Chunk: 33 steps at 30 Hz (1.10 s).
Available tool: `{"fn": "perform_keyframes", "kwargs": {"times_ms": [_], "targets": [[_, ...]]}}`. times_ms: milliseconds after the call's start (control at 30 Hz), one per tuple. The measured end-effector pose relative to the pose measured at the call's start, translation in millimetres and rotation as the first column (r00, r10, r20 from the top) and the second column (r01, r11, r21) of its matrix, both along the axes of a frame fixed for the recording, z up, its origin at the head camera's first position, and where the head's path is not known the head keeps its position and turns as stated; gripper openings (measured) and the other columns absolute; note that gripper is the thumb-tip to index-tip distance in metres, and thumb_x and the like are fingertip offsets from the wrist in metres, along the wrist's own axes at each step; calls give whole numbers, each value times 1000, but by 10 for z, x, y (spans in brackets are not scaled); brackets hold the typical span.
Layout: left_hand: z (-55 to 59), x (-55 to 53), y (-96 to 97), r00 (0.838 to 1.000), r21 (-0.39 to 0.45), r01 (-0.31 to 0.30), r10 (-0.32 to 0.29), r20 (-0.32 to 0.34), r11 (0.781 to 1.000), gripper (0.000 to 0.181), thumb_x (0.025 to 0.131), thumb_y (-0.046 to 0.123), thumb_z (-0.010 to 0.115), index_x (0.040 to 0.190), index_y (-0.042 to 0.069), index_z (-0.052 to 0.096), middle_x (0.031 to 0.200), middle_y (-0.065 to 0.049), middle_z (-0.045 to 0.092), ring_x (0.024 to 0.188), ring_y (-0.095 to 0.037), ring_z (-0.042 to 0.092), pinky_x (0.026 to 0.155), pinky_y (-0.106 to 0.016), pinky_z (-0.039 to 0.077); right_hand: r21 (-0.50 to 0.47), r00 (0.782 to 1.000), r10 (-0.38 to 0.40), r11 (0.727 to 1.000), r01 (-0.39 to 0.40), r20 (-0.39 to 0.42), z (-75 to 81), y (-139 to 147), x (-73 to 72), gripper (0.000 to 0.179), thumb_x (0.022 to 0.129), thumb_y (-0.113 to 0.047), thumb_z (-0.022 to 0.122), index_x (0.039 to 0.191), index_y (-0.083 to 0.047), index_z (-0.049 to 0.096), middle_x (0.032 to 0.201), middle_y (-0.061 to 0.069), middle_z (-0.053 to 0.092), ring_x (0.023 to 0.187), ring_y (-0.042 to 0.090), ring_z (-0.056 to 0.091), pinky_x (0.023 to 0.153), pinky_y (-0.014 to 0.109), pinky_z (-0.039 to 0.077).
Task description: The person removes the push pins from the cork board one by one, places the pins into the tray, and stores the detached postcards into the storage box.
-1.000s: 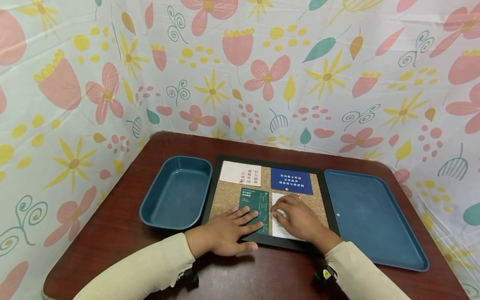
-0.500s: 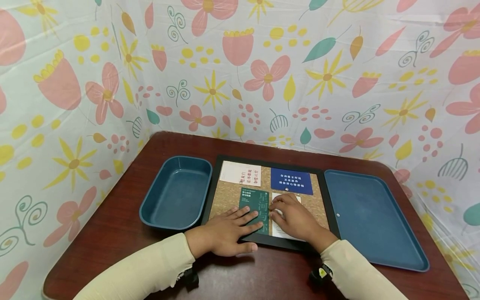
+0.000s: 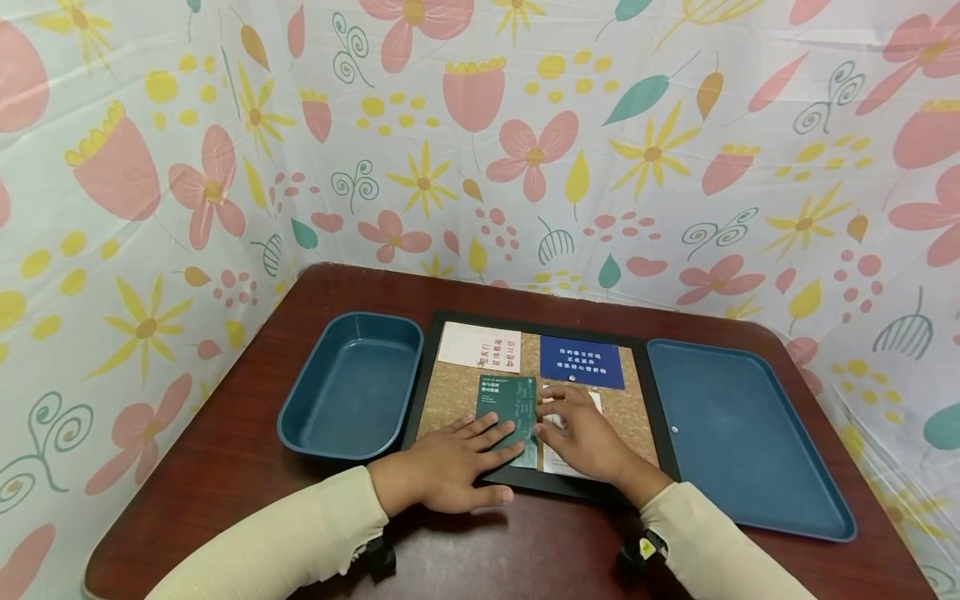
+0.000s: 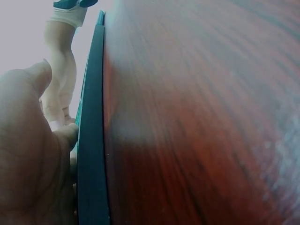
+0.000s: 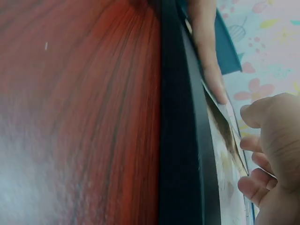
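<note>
A dark green printed card (image 3: 504, 393) lies on the cork of a black-framed board (image 3: 459, 400). My left hand (image 3: 456, 467) rests spread over the board's lower left, its fingertips on the green card. My right hand (image 3: 588, 433) has curled fingers at that card's right edge and seems to pinch it. In the right wrist view the card's edge (image 5: 228, 115) stands raised off the board beside the right hand's fingers (image 5: 252, 187). A white card (image 3: 558, 463) lies partly hidden under the right hand.
Above on the cork are a cream card (image 3: 472, 345) and a blue card (image 3: 581, 361), with a round pin (image 3: 572, 378) at the blue one's lower edge. A deep blue tray (image 3: 352, 392) stands left; a flat blue tray (image 3: 750, 442) with one small pin (image 3: 674, 430) lies right.
My right hand has shifted slightly left, from over the white card to the green card's right edge. The green card's lower right now looks lifted. My left hand stays put.
</note>
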<state>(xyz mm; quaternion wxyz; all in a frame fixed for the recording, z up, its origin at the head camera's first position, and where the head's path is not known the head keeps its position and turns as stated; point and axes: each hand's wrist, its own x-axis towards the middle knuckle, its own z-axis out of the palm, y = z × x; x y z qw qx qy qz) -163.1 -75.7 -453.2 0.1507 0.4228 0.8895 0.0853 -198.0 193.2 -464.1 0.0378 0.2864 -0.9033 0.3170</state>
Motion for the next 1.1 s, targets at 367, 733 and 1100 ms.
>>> {"fn": "perform_keyframes", "kwargs": {"times_ms": [367,733,1100], "targets": [[0,-1,-7,1000,-5,-6,6,8,1000,79,98,77,13,165,34,9,171,5,-1,156,-20,-4,125,-46,8,-263,921,-8,957,119,390,57,-102,101,45,97,-6,69,139,3,56,135,20,59,110,30,67,85,38,58],[-10,-12,-7,999,4,-18,18,29,1000,78,99,77,12,165,36,8,171,6,-2,156,-19,-6,125,-46,7,-378,785,57,896,232,617,111,-165,178,68,96,1,65,156,2,32,133,30,60,108,31,70,80,38,61],[0,-41,35,997,191,-71,75,-12,979,69,107,63,17,160,23,39,167,-2,26,155,-26,17,122,-48,22,-381,757,18,871,309,653,93,-211,202,71,95,5,64,158,0,32,138,29,58,113,30,67,80,39,61]]}}
